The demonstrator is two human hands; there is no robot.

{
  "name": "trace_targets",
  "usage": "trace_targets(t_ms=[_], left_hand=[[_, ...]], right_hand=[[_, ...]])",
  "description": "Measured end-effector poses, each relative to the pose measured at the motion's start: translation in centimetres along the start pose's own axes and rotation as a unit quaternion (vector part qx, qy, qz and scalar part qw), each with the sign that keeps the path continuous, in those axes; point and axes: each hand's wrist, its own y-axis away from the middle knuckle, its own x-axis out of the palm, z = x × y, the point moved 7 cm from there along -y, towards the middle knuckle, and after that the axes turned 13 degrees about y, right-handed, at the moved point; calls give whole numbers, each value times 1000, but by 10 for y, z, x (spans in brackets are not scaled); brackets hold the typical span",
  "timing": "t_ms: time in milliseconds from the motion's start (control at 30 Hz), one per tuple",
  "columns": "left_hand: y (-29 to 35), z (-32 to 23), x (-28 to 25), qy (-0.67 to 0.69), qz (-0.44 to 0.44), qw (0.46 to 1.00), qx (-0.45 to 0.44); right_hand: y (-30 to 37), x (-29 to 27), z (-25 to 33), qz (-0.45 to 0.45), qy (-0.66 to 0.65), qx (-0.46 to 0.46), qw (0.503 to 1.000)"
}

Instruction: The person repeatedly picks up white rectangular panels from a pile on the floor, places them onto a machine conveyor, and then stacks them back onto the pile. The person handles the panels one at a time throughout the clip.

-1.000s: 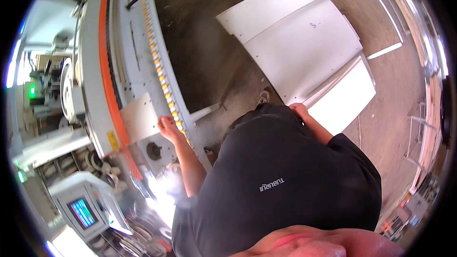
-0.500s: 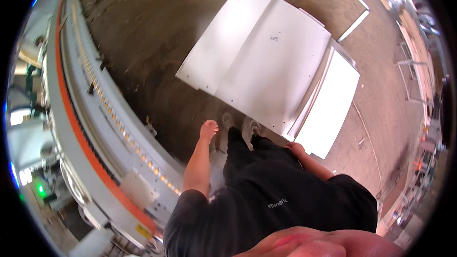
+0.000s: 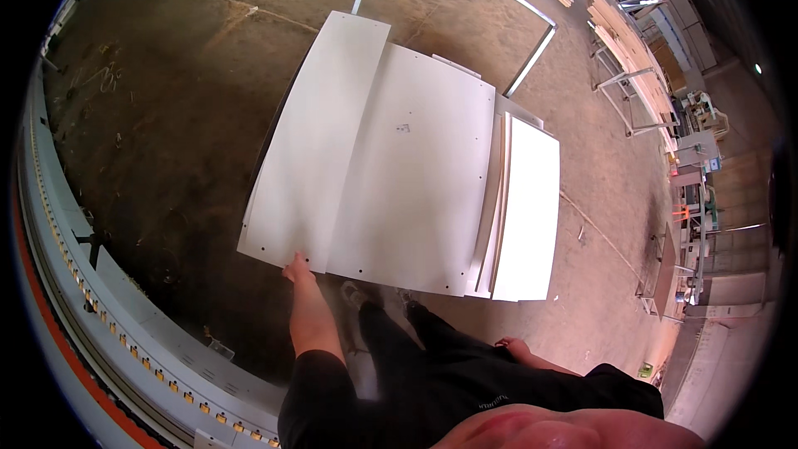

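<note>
At the near left corner of the stack, my left hand (image 3: 298,269) has its fingers at the edge of a long white panel (image 3: 324,116). They look closed on that edge, though the underside is hidden. A wider white panel (image 3: 416,175) with small dark holes along its edges lies to the right, partly beneath the long one. Farther right are narrow strips (image 3: 501,199) and a bright white panel (image 3: 532,208). My right hand (image 3: 514,345) is beside my hip, away from the panels, with loosely bent fingers and nothing visible in them.
A long machine bed (image 3: 125,349) with a row of yellow pieces runs along my left. Beyond the stack, a metal frame (image 3: 532,58) stands on the brown floor (image 3: 191,91). Long boards (image 3: 628,58) rest on a rack at the far right.
My left hand has moved from free air to the long panel's near edge. The view has turned right, so the machine sits farther left. The right hand stays near my hip.
</note>
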Motion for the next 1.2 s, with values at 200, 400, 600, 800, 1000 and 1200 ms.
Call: trace_targets(t_ms=[200, 400, 600, 800, 1000, 1200], left_hand=[[25, 19, -13, 71, 176, 981, -49], [103, 74, -67, 176, 213, 956, -93], [224, 77, -169, 197, 190, 957, -92], [337, 76, -305, 234, 115, 964, -59], [469, 105, -437, 317, -3, 948, -10], [566, 142, -527, 363, -200, 910, 9]], right_hand=[[-7, -16, 11, 12, 4, -9, 1000], [-40, -33, 8, 56, -44, -52, 996], [-123, -50, 10, 94, 132, -163, 973], [-194, -97, 164, 56, 105, -248, 961], [-243, -98, 314, 118, -109, -242, 957], [-221, -51, 358, 203, -397, -80, 891]])
